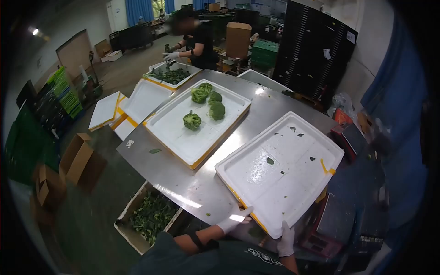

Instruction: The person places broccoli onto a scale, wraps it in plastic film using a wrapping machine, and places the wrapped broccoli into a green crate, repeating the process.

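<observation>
A white foam tray [275, 183] with yellow tape lies at the near right of the metal table, holding only small leaf scraps. My left hand [234, 221], in a white glove, grips its near left edge. At the near corner of the same tray, my right hand [286, 240], also gloved, holds the rim with the thumb on top. Farther back on the table, another white tray [174, 135] carries several heads of broccoli [217, 110] toward its far side.
A co-worker [197, 43] stands behind a tray of greens [169, 75]. Below the table's left edge is a box of leaves [153, 217]. Scales [337, 217] stand at the right. Cardboard boxes [75, 158] and empty trays [146, 98] lie left.
</observation>
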`<state>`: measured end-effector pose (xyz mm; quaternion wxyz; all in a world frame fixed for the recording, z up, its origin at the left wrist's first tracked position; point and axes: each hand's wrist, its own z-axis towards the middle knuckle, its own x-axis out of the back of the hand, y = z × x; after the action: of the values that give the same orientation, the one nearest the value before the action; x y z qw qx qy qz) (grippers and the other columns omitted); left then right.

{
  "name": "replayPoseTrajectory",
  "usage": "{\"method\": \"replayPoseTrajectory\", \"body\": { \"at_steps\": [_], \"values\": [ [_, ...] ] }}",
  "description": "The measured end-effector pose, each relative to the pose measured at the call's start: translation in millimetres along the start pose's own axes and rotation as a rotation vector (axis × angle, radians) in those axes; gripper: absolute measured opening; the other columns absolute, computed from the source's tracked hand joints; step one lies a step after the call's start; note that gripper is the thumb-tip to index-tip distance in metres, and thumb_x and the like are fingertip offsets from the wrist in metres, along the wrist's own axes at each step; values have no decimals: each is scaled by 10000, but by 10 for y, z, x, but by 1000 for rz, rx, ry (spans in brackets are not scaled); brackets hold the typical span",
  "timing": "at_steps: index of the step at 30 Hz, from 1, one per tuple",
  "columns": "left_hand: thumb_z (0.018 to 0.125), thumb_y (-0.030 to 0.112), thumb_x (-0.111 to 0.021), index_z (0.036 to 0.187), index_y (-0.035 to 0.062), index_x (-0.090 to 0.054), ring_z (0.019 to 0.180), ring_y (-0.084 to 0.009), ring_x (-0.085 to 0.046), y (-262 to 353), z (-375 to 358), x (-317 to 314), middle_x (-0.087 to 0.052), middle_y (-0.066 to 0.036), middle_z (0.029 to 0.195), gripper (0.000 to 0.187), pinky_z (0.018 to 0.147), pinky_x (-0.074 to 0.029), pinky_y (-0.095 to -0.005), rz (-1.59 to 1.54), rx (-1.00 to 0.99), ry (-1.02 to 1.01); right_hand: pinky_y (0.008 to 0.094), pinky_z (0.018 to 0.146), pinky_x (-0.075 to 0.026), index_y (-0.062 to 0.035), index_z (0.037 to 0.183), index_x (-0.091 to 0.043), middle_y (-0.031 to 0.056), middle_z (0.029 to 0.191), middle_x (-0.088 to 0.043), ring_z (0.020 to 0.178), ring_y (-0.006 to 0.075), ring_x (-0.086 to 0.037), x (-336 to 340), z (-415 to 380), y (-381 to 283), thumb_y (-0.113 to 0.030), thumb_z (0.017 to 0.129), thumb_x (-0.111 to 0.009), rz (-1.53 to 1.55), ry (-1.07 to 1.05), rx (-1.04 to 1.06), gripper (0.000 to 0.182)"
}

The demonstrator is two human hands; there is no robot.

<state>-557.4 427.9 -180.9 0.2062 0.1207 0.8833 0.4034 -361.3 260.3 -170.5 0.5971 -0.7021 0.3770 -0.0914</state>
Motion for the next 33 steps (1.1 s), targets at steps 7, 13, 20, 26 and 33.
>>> {"method": "replayPoseTrajectory", "body": {
  "at_steps": [7, 13, 20, 26, 33],
  "values": [
    [932, 507, -685, 1495, -52, -390, 1297, -456, -542, 820, 605, 2226, -495, -302, 1478, 847, 1084, -449, -448, 121, -462, 916, 449, 1020, -542, 20, 1493, -405, 142, 1382, -594, 1224, 289, -632, -106, 69, -55, -197, 1056, -565, 163, 68, -91, 512],
    [797, 491, -818, 1407, -148, -414, 1166, -436, -660, 1794, 662, 2563, -565, -316, 1394, 971, 951, -568, -408, -49, -152, 887, 449, 1043, -529, -27, 1530, -375, 126, 1432, -554, 1272, 284, -597, -218, 68, -134, -212, 1059, -578, 126, -30, -27, 545],
    [754, 195, -783, 1298, -167, -529, 1072, -335, -709, 1631, 1205, 2966, -681, -256, 1221, 701, 879, -573, -386, -24, -194, 887, 438, 1073, -500, -55, 1575, -287, 127, 1488, -495, 1317, 277, -552, -192, -37, -217, -146, 1039, -591, 24, 80, 74, 623],
    [769, 92, -746, 1285, -151, -535, 1012, -333, -705, 1543, 1384, 2979, -670, -217, 1186, 608, 847, -578, -409, -310, -342, 785, 419, 1091, -479, -33, 1571, -286, 139, 1490, -489, 1313, 279, -548, -41, -3, -103, -69, 1010, -606, 47, 58, 127, 647],
    [798, -21, -669, 1379, -61, -461, 1126, -379, -647, 1434, 1286, 2727, -597, -213, 1236, 618, 926, -572, -477, -754, -668, 579, 415, 1088, -482, -8, 1556, -311, 146, 1484, -495, 1305, 278, -553, 17, 42, -10, -42, 995, -602, 14, 123, 113, 633]
  ]
}}
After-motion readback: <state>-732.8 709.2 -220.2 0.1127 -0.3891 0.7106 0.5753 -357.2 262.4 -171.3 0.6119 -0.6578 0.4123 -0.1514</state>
